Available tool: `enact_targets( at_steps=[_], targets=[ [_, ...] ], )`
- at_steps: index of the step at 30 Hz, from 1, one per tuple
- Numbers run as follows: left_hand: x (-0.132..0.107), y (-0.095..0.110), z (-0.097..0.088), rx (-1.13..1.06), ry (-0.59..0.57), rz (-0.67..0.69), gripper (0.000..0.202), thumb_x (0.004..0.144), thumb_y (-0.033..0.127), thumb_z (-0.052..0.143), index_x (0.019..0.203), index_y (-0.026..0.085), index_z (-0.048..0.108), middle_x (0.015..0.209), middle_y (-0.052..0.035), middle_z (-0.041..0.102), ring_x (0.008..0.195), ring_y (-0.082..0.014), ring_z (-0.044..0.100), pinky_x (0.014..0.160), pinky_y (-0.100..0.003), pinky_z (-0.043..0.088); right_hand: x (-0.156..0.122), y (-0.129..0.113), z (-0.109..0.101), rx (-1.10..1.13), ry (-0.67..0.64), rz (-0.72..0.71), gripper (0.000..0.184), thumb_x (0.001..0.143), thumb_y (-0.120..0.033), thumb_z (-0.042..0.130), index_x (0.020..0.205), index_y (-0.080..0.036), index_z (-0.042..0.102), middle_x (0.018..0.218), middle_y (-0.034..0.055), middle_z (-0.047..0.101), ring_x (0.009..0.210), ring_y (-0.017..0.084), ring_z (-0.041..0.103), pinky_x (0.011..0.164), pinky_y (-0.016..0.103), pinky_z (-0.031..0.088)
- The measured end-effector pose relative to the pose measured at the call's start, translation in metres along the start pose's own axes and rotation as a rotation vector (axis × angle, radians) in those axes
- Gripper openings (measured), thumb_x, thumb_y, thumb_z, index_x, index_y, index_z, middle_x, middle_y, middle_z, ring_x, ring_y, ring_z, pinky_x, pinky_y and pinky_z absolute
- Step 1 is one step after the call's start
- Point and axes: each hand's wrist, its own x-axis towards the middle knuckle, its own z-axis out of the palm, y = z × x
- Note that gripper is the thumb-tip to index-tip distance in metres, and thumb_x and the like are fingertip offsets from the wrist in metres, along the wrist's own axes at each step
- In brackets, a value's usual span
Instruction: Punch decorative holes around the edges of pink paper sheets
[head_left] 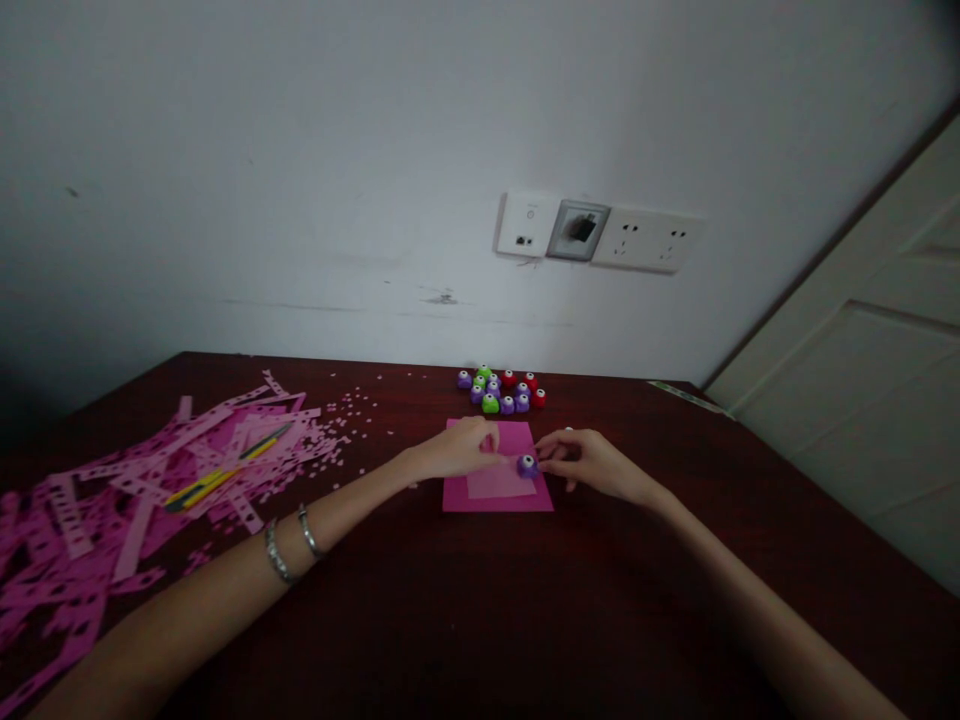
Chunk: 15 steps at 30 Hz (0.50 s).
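A bright pink sheet (pixel 498 498) lies on the dark wooden table (pixel 480 610), with a paler pink piece (pixel 501 482) on top of it. A small purple paper punch (pixel 527 465) sits at the paler piece's right edge. My left hand (pixel 457 450) rests on the sheet with its fingers closed, pinching the paler piece beside the punch. My right hand (pixel 585 462) has its fingers curled against the punch from the right. Two bangles (pixel 292 542) are on my left wrist.
A cluster of several purple, green and red punches (pixel 501 390) stands behind the sheet near the wall. Punched pink strips and confetti (pixel 135 500) cover the table's left side, with yellow-handled scissors (pixel 217 478) among them. Wall sockets (pixel 600 232) are above; a door (pixel 870 380) is at the right.
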Motion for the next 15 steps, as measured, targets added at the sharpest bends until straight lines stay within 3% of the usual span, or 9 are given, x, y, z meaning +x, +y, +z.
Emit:
enact_targets(
  at_steps=[2,4,8,15],
  targets=[
    [0.005,0.0,-0.006,-0.026,0.069,-0.026,0.025,0.078,0.041,0.052,0.073,0.016,0.054,0.071,-0.0019,0.056,0.063,-0.0112,0.047,0.058,-0.025,0.034,0.001,-0.004,-0.005,0.024,0.033,0.079,0.036,0.073,-0.045,0.064,0.086,-0.013,0.063,0.068,0.0035,0.063,0.049,0.01,0.054,0.038,0.021,0.047],
    [0.011,0.0,-0.011,-0.053,0.054,-0.055,0.028,0.078,0.041,0.049,0.067,0.016,0.054,0.063,0.0001,0.053,0.057,-0.0094,0.043,0.054,-0.025,0.031,0.004,-0.009,-0.009,0.023,0.028,0.148,0.038,0.072,-0.05,0.062,0.074,-0.012,0.063,0.059,0.0025,0.06,0.045,0.009,0.052,0.035,0.018,0.041],
    [0.024,-0.001,-0.015,-0.138,-0.114,-0.06,0.033,0.078,0.04,0.047,0.056,0.016,0.051,0.052,0.0021,0.047,0.048,-0.0071,0.037,0.049,-0.024,0.028,0.013,-0.015,-0.014,0.001,-0.064,0.235,0.043,0.07,-0.054,0.063,0.059,-0.013,0.061,0.052,0.0013,0.057,0.04,0.005,0.044,0.033,0.016,0.03],
    [0.039,-0.004,-0.011,-0.319,-0.329,-0.18,0.036,0.074,0.048,0.053,0.061,0.015,0.059,0.053,0.0009,0.05,0.045,-0.0076,0.037,0.046,-0.025,0.026,0.026,-0.019,-0.014,-0.108,-0.24,0.323,0.046,0.066,-0.058,0.065,0.053,-0.014,0.062,0.046,-0.0016,0.052,0.037,0.004,0.038,0.033,0.017,0.023]
  ],
)
